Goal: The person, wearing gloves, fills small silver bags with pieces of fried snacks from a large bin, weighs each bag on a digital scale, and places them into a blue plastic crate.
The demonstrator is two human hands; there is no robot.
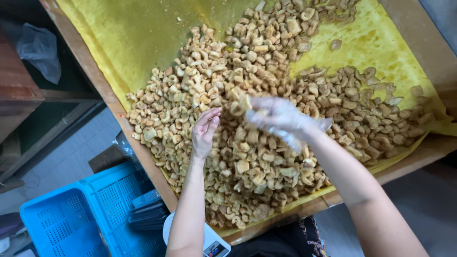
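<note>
A large heap of pale brown fried snack pieces point(247, 95) lies on yellow paper point(143, 38) spread over a wooden table. My left hand point(204, 133), bare, hovers over the pile with its fingers curled and apart, touching the pieces near the middle. My right hand point(281, 119) wears a thin clear plastic glove and is closed on one or more snack pieces point(245, 104), held just above the heap. The two hands are close together, fingertips facing each other.
The table's wooden edge point(143, 157) runs diagonally below the pile. A blue plastic crate point(71, 219) sits on the floor at lower left. A white scale point(209, 242) is near my body. A plastic bag point(38, 47) hangs at upper left.
</note>
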